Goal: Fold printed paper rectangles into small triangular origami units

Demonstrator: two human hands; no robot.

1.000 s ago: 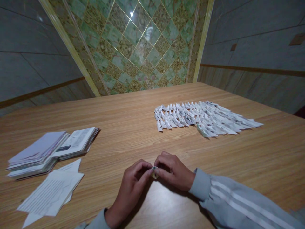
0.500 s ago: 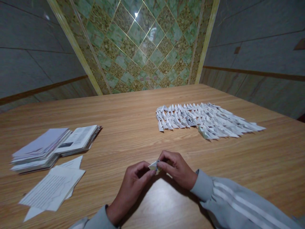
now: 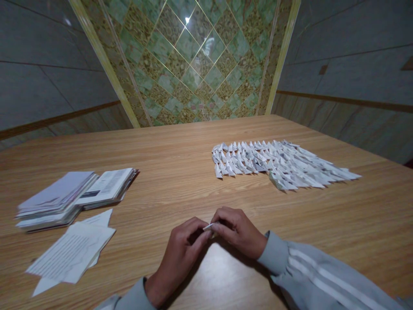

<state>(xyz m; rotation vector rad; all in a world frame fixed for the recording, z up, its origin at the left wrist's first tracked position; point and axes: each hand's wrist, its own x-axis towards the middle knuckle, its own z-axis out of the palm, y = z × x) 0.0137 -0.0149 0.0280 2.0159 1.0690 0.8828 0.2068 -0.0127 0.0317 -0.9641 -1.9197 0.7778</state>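
Note:
A small piece of folded paper (image 3: 209, 227) is pinched between my two hands, just above the table near its front. My left hand (image 3: 183, 247) grips its left side with thumb and fingers. On the other side, my right hand (image 3: 238, 231) holds it with thumb and bent forefinger. Only a thin pale edge of the paper shows; the fingers cover the rest. Beyond my hands, to the right, stand rows of folded paper boats (image 3: 238, 159), packed close together, with a denser group (image 3: 303, 165) at their right.
At the left lie a thick stack of papers (image 3: 58, 193) and a second printed stack (image 3: 105, 187) touching it. Loose lined sheets (image 3: 72, 249) overlap in front of them. The wooden table (image 3: 161, 159) reaches back to a green tiled wall (image 3: 200, 64).
The folded paper has turned between my fingers, from showing a pale face to showing a thin edge. My hands have drawn slightly closer together.

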